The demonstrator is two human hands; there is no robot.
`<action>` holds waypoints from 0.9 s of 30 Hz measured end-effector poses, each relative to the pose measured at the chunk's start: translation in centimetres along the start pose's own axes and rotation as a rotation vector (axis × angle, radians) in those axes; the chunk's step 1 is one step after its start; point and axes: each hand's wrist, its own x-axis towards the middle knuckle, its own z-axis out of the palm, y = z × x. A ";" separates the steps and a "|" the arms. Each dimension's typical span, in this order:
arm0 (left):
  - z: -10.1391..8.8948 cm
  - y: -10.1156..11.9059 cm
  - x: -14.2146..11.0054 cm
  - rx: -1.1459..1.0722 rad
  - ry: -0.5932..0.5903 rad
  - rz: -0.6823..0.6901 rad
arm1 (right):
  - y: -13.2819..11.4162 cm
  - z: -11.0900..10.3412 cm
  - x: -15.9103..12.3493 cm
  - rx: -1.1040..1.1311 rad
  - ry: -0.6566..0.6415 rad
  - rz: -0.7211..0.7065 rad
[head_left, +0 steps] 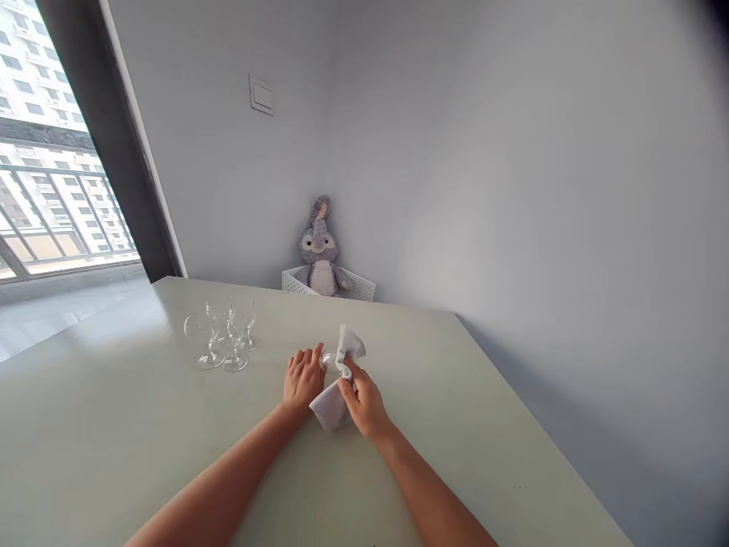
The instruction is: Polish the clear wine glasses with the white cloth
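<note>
My left hand [304, 377] is closed around one end of a clear stemmed glass [327, 360], which lies on its side just above the table. Only a short curved part of this glass shows between my hands. A light grey-white cloth [332, 406] is bunched in my right hand [366, 401], thumb on top and fingers wrapped. The cloth covers the other end of the glass, with one corner standing up and another hanging toward me. Left of my hands, several clear stemmed glasses [210, 357] stand upright in a close group.
Everything rests on a pale green table [456, 425], its right edge running along a grey wall [512, 190]. Behind the far edge, a grey plush rabbit [322, 254] sits in a white perforated basket [363, 287]. A window with a railing [57, 205] is at the left.
</note>
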 end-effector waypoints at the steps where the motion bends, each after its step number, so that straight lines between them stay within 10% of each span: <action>1: -0.1 0.0 0.0 0.019 -0.002 0.017 | 0.4 -0.1 0.1 0.039 -0.038 0.036; 7: -0.4 0.5 -0.3 0.014 -0.036 0.209 | 3.0 0.3 0.1 0.452 -0.235 0.329; 12: -0.9 0.4 0.0 -0.199 0.011 0.259 | 4.6 0.7 1.1 0.826 -0.031 0.533; 18: -0.4 0.3 0.3 -0.918 -0.085 -0.238 | 5.5 -0.5 2.0 1.223 0.315 0.618; 22: 0.0 0.6 0.4 -1.655 -0.250 -0.366 | 4.4 0.4 1.6 1.234 0.169 0.678; 27: -0.1 0.2 0.6 -1.862 -0.379 -0.461 | 3.0 2.0 0.2 0.926 -0.092 0.555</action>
